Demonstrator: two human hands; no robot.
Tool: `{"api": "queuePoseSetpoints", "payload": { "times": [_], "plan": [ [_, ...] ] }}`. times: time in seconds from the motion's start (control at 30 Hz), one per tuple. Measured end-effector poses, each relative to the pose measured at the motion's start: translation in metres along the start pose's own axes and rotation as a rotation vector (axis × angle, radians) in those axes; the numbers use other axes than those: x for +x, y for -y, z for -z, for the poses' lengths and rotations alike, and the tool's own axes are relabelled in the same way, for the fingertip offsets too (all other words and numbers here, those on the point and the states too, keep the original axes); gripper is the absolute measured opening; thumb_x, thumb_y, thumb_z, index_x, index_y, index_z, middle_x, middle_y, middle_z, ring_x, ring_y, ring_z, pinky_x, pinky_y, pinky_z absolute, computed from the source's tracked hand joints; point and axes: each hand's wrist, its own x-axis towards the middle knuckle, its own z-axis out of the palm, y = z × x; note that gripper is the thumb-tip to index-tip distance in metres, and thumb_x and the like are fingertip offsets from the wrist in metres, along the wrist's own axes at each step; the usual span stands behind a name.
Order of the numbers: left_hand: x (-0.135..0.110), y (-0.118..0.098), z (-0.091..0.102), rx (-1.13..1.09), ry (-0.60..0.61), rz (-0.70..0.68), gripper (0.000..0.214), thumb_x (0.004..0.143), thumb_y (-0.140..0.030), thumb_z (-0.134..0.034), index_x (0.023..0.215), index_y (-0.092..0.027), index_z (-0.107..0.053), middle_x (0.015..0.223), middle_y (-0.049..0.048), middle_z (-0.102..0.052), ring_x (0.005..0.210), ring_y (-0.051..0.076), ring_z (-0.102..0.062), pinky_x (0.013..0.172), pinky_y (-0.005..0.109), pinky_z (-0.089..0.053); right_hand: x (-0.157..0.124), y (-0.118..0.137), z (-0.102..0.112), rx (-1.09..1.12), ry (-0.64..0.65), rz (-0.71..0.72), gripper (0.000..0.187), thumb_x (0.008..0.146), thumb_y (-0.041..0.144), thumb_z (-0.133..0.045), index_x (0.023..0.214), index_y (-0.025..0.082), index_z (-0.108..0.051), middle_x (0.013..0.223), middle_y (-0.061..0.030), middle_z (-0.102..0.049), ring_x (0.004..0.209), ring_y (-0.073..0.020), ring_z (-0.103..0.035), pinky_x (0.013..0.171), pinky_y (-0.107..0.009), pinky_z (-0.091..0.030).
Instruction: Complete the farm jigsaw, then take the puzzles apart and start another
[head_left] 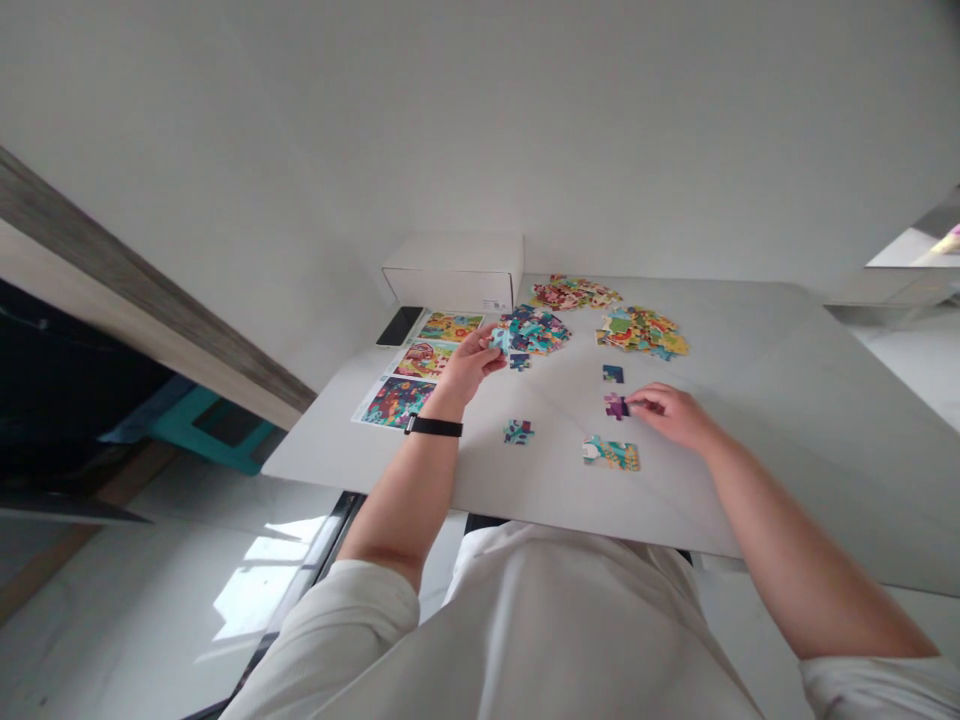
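Note:
My left hand [474, 363] pinches a light-blue jigsaw piece [500, 340] at the edge of a blue-toned pile of jigsaw pieces [538, 330]. Just below that pile lies a loose dark-blue piece [520, 362]. On the right, the fingertips of my right hand [664, 408] are closed at the edge of a purple jigsaw piece [616, 406] by the tabletop. Above it lies a dark-blue piece [613, 374], and below it a small joined strip of pieces [611, 453]. A teal-patterned cluster [518, 432] lies to the left of the strip.
A white box [454, 270] stands against the wall. Beside it lie a phone [399, 326] and a sheet with three printed pictures [397, 400]. Two more piles, one reddish [574, 292] and one yellow-green [643, 332], lie towards the back. A teal stool [214, 425] stands left of the table.

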Motion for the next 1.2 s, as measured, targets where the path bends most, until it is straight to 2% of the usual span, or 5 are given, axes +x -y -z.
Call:
{"api": "queuePoseSetpoints", "payload": {
  "times": [0.33,0.5,0.87,1.03,1.2],
  "plan": [
    [-0.003,0.006,-0.008,0.073,-0.007,0.077,0.046,0.075,-0.041,-0.092,0.096,-0.022,-0.056,0.082,-0.0040,-0.071,0.069,0.014,-0.074,0.075,0.032,-0.064,0.001,-0.005,0.000,-0.007,-0.023,-0.026,0.030,0.096,0.049,-0.064,0.100,0.025,-0.082,0.100,-0.0081,-0.079,0.075,-0.0218,-0.068,0.074,-0.038,-0.058],
    [-0.002,0.010,-0.009,0.095,-0.003,0.054,0.043,0.070,-0.036,-0.095,0.085,-0.019,-0.058,0.074,-0.0054,-0.065,0.064,0.009,-0.067,0.068,0.023,-0.060,0.001,-0.006,0.000,-0.002,-0.023,-0.032,0.032,0.095,0.051,-0.064,0.100,0.025,-0.082,0.100,-0.0079,-0.079,0.075,-0.0211,-0.068,0.075,-0.037,-0.058],
    [-0.007,0.022,-0.019,0.122,0.129,0.102,0.043,0.070,-0.039,-0.099,0.088,-0.015,-0.067,0.078,-0.0003,-0.071,0.068,0.011,-0.069,0.071,0.028,-0.061,0.001,-0.005,0.000,0.042,-0.094,-0.092,0.036,0.094,0.054,-0.064,0.103,0.025,-0.082,0.094,-0.0080,-0.081,0.072,-0.0220,-0.068,0.072,-0.038,-0.057],
    [-0.011,0.029,-0.029,0.212,0.212,0.074,0.037,0.071,-0.037,-0.098,0.089,-0.013,-0.075,0.076,0.0015,-0.071,0.066,0.010,-0.066,0.067,0.024,-0.056,0.006,0.015,0.003,0.152,-0.196,-0.111,0.038,0.095,0.056,-0.065,0.108,0.024,-0.081,0.098,-0.0089,-0.081,0.078,-0.0232,-0.070,0.078,-0.040,-0.059],
    [-0.015,0.036,-0.038,0.321,0.329,0.033,0.035,0.072,-0.035,-0.096,0.094,-0.013,-0.079,0.075,0.0037,-0.073,0.066,0.012,-0.066,0.062,0.024,-0.052,0.020,0.053,-0.003,0.357,-0.083,-0.093,0.037,0.093,0.055,-0.072,0.116,0.026,-0.079,0.105,-0.0073,-0.080,0.088,-0.0231,-0.073,0.084,-0.039,-0.061]
  ]
}}
